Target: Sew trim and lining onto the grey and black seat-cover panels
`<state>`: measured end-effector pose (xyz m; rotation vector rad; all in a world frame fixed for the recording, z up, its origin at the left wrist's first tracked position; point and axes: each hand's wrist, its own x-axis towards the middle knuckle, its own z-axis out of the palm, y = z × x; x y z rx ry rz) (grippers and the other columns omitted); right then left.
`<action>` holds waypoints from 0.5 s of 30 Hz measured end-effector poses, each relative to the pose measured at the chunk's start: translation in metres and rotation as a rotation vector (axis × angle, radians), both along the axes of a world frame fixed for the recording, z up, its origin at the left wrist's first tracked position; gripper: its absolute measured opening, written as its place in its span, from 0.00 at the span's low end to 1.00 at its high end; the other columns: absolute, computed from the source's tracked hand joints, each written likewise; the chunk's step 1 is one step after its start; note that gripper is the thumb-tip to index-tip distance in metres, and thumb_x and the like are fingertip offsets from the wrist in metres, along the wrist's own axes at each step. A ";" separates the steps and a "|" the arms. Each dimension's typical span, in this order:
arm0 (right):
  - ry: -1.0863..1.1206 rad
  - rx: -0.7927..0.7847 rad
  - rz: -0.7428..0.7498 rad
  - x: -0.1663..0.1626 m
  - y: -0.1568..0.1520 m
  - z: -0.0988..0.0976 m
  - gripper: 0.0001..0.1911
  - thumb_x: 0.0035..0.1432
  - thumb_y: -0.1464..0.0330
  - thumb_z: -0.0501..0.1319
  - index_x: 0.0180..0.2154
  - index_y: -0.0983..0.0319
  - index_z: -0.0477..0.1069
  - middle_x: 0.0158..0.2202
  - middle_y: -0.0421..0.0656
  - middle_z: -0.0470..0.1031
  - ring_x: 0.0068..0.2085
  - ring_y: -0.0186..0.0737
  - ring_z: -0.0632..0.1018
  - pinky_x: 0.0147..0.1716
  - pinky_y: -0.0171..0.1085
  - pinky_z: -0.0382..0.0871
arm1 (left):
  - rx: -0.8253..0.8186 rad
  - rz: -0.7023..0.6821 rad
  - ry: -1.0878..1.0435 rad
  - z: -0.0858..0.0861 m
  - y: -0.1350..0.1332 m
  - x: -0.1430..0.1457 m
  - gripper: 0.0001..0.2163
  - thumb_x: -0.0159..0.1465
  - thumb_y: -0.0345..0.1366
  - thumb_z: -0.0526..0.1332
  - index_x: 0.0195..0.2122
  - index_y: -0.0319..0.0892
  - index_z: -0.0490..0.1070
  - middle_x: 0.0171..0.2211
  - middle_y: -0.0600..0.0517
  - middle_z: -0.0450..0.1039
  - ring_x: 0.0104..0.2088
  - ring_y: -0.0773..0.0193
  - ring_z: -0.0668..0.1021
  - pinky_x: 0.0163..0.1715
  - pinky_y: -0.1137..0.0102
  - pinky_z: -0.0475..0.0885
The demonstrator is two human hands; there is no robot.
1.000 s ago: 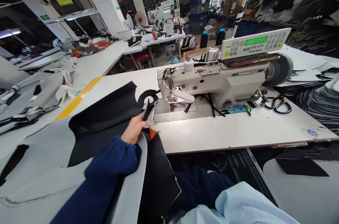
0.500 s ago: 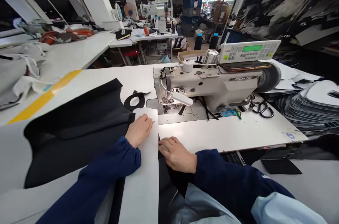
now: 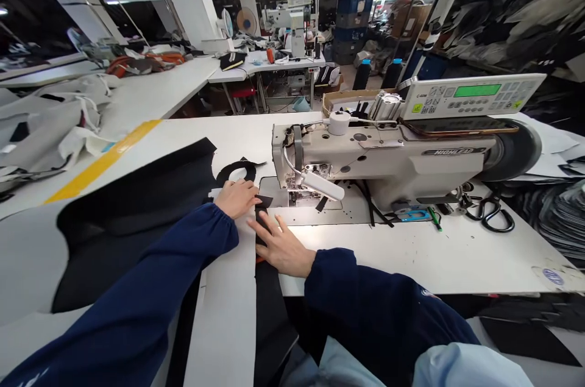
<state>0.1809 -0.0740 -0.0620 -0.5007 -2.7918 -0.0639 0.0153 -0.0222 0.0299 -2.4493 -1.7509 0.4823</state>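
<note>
A beige sewing machine [image 3: 388,158] stands on the white table [image 3: 411,253]. In front of its needle lie a white fabric strip [image 3: 228,308] and a black strip [image 3: 267,308], running back toward me. My left hand [image 3: 236,197] is curled at the far end of the white strip, pinching the fabric edge. My right hand [image 3: 280,244] lies flat with fingers spread on the black strip, just short of the needle plate. A large black fabric panel [image 3: 137,210] spreads to the left of both hands.
Scissors [image 3: 491,216] and a blue tool [image 3: 418,214] lie right of the machine. A control panel [image 3: 475,94] sits on top of it. Stacked cut pieces [image 3: 562,216] sit at far right, grey fabric piles [image 3: 55,125] at far left. More workstations stand behind.
Both hands have slid forward toward the needle. The left hand went from flat on the white strip to curled at its end; the right hand opened flat on the black strip.
</note>
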 end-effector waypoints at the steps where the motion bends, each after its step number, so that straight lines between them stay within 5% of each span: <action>1: -0.014 0.018 0.044 -0.001 0.001 -0.002 0.13 0.61 0.74 0.50 0.45 0.67 0.70 0.66 0.53 0.44 0.64 0.63 0.47 0.56 0.62 0.50 | 0.004 0.014 0.010 0.000 0.001 -0.001 0.12 0.66 0.40 0.51 0.41 0.40 0.70 0.45 0.44 0.71 0.48 0.52 0.70 0.41 0.62 0.63; 7: -0.072 0.011 0.208 0.010 -0.008 -0.004 0.17 0.63 0.72 0.47 0.49 0.67 0.69 0.67 0.45 0.45 0.64 0.57 0.48 0.58 0.58 0.52 | -0.243 0.074 -0.077 0.004 0.009 -0.016 0.16 0.66 0.39 0.47 0.49 0.43 0.67 0.49 0.46 0.70 0.50 0.51 0.67 0.46 0.60 0.63; 10: -0.067 -0.024 0.247 0.014 -0.007 0.004 0.17 0.62 0.71 0.49 0.49 0.64 0.70 0.68 0.41 0.41 0.64 0.62 0.45 0.57 0.60 0.52 | -0.384 0.078 -0.193 0.007 0.015 -0.024 0.18 0.63 0.34 0.48 0.52 0.42 0.65 0.52 0.47 0.69 0.51 0.57 0.69 0.49 0.66 0.63; 15: -0.120 -0.068 0.326 0.014 -0.006 0.009 0.14 0.57 0.72 0.53 0.40 0.63 0.75 0.67 0.38 0.44 0.64 0.71 0.42 0.52 0.62 0.56 | -0.327 0.177 -0.227 -0.004 0.014 -0.014 0.15 0.61 0.38 0.51 0.45 0.41 0.69 0.47 0.46 0.71 0.47 0.55 0.72 0.46 0.66 0.65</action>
